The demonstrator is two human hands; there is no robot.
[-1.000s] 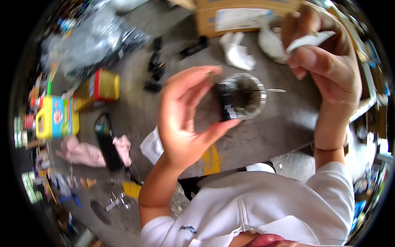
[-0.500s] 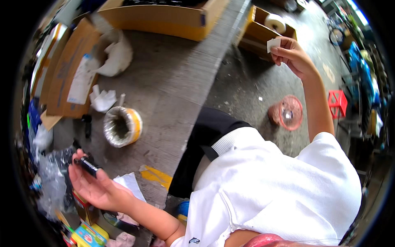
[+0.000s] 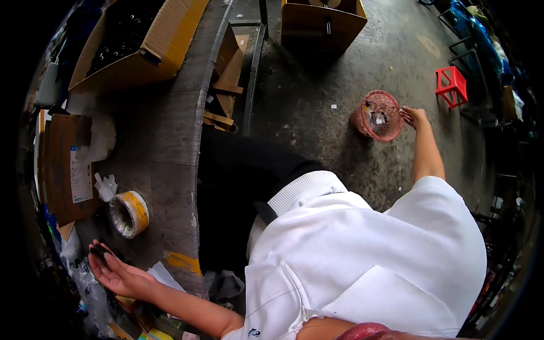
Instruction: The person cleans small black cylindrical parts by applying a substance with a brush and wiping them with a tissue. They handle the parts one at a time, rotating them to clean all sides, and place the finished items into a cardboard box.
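Observation:
A small black cylinder (image 3: 101, 250) lies across the fingers of my left hand (image 3: 122, 277), palm up, with the thumb against it. That hand is over the left side of the workbench. My right hand (image 3: 415, 117) reaches out to the right, level with the rim of a red mesh waste basket (image 3: 357, 120) on the floor. Its fingertips are pinched on a small white piece of paper (image 3: 401, 111), which is partly hidden. Scraps lie inside the basket.
On the bench (image 3: 170, 147) stand a cardboard box (image 3: 173, 42) of black parts, a tape-wrapped roll (image 3: 139, 212) and an upright cardboard flap (image 3: 62, 170). A second carton (image 3: 323, 28) sits on the floor; a red stool (image 3: 451, 85) is farther right.
My right hand has moved from above the floor carton to beside the waste basket, still pinching the white paper. My view has turned right; the left hand keeps the black cylinder.

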